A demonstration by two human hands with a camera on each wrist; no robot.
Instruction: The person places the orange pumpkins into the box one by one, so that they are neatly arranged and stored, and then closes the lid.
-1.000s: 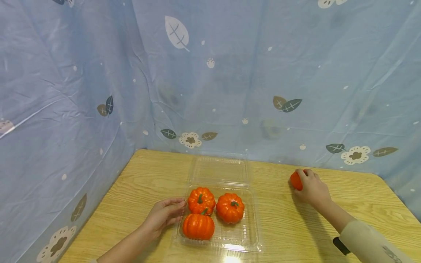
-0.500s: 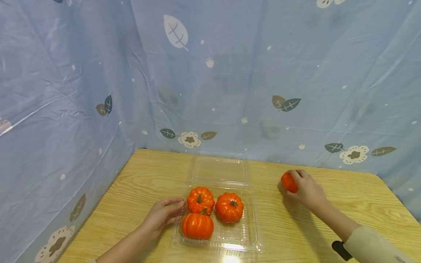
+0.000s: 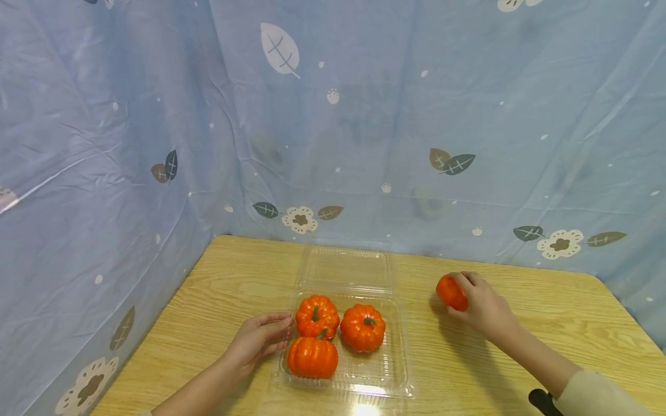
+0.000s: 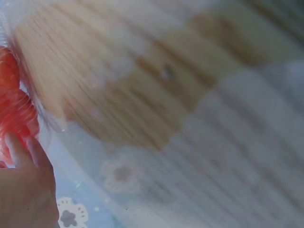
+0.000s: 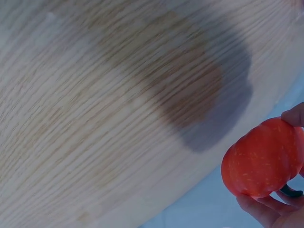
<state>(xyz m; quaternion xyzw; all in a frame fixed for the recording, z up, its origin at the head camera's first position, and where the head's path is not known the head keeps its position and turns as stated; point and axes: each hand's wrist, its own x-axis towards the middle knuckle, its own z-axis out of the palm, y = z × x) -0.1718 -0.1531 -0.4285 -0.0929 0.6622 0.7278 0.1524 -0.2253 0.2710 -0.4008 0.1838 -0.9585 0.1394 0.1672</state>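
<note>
My right hand (image 3: 486, 306) grips a small orange-red pumpkin (image 3: 451, 292) with a dark green stem, over the right part of the table. In the right wrist view, thumb and fingers hold that pumpkin (image 5: 263, 159) from opposite sides, and its shadow falls apart from it on the wood. At the left side of a clear plastic clamshell container (image 3: 398, 370), my left hand (image 3: 255, 341) rests with fingers extended against the wall. Inside sit three pumpkins: one at the back left (image 3: 317, 316), one at the right (image 3: 363, 328), and one tipped sideways in front (image 3: 313, 358).
The container's clear lid (image 3: 346, 268) lies folded open toward the back. A light wood table (image 3: 234, 277) carries everything. Blue patterned curtain (image 3: 364, 115) hangs along the table's back and left edges. A black band (image 3: 543, 401) shows by the right sleeve.
My right hand has moved left with the pumpkin, closer to the container. The left hand has stayed at the container's side, and the three pumpkins inside have not moved.
</note>
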